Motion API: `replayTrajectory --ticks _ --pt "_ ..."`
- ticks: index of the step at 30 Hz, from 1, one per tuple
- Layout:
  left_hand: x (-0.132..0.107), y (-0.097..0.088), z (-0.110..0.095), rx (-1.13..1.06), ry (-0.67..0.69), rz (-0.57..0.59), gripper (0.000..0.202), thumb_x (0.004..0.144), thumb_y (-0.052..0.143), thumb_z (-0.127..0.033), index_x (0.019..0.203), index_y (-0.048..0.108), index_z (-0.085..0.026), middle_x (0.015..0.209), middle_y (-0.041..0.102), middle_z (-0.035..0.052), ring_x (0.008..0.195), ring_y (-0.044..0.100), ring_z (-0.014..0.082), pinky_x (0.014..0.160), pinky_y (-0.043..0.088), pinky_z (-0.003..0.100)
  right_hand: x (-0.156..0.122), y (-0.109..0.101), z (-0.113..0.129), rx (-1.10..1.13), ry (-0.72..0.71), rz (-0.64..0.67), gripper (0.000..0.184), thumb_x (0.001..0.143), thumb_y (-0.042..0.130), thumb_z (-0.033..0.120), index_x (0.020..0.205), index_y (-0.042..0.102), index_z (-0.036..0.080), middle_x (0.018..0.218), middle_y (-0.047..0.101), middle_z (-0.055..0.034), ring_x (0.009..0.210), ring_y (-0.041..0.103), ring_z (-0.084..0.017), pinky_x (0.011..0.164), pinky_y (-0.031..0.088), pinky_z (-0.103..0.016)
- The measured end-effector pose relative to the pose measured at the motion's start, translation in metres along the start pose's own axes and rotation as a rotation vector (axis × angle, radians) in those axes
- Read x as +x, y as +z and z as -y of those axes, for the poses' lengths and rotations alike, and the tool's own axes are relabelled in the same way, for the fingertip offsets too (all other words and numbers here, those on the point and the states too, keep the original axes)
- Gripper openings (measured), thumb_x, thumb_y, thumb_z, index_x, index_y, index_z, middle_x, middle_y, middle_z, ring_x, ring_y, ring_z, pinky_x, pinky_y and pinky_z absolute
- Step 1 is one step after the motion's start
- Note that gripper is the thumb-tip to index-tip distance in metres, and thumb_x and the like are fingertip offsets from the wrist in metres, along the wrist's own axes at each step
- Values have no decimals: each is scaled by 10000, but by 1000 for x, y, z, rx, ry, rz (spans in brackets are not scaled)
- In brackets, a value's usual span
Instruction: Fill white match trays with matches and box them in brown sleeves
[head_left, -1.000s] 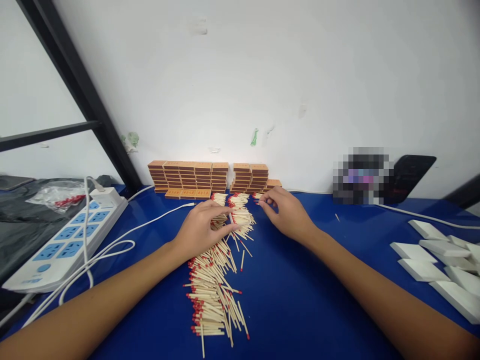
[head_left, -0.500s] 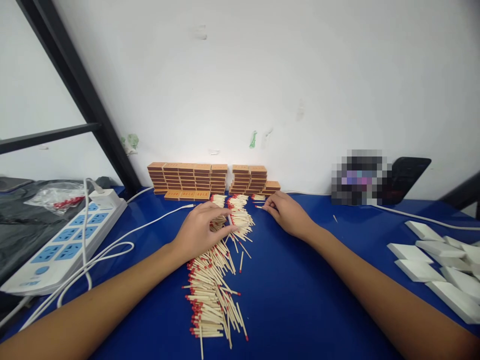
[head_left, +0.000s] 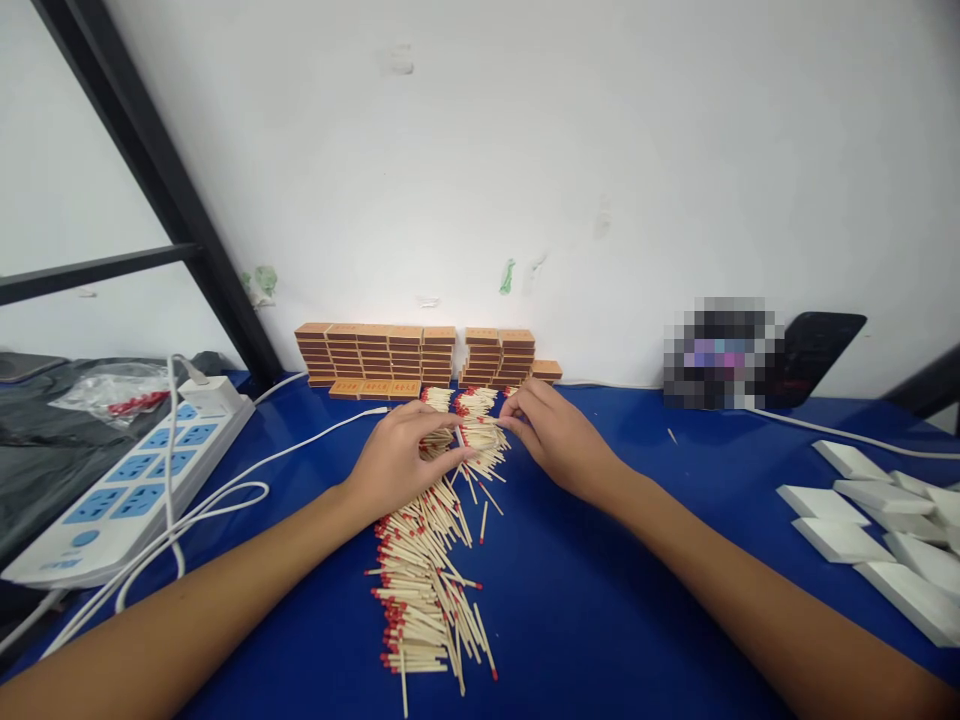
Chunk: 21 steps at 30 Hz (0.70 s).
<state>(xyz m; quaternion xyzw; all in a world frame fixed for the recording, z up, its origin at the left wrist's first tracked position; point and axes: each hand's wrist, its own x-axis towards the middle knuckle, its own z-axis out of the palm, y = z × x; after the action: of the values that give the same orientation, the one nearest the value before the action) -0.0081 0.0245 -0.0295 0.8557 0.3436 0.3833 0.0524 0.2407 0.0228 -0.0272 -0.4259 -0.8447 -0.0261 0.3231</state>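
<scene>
the right hand [head_left: 559, 440] has shifted left to the matches [head_left: 487, 440].

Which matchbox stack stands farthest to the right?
The short stack at the row's right end, behind the right hand; the neighbouring stack on its left is clearly taller.

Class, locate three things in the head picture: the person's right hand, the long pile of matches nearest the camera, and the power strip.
Right hand [head_left: 556, 438]: head view, back of the hand.
Pile of matches [head_left: 420, 590]: head view, matchsticks mid-pile.
Power strip [head_left: 135, 468]: head view, blue socket near its middle.
</scene>
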Motion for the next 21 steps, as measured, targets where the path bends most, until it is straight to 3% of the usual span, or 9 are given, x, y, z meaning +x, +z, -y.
replayTrajectory --ticks 10,21 --pt "0 0 -1 -6 -4 4 357 847 792 -444 1125 748 -224 1022 736 61 935 690 210 879 557 379 2 0 1 -67 -67 -97 82 1017 512 205 971 580 207 962 596 -85 921 583 -239 818 502 -378" --pt "0 0 1 -4 -9 15 372 856 778 -455 1153 740 -234 1033 735 70 940 692 217 878 565 389 0 -1 7 -54 -99 18 134 1034 490 255 972 599 208 972 608 -98 931 575 -248 828 499 -387"
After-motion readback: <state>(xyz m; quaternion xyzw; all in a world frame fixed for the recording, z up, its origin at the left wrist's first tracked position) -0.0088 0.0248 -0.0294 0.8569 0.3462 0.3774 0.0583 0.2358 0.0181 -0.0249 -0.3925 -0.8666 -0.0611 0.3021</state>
